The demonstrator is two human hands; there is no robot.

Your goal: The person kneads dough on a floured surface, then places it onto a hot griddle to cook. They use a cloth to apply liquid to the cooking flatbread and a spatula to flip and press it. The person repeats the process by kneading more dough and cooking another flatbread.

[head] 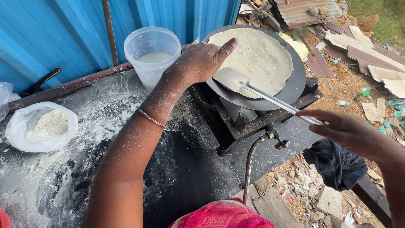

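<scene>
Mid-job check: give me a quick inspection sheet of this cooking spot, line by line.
Surface: black counter, dusted with flour.
Job's things: pale flatbread on round black griddle over a burner; metal spatula blade at its edge.
Clutter: plastic tub of whitish liquid; flour bag; dark cloth.
Hands: left hand floury, beside the flatbread; right hand holds the spatula handle.
Cables: gas hose with valve.
Surroundings: blue corrugated wall; rubble-strewn ground.
</scene>
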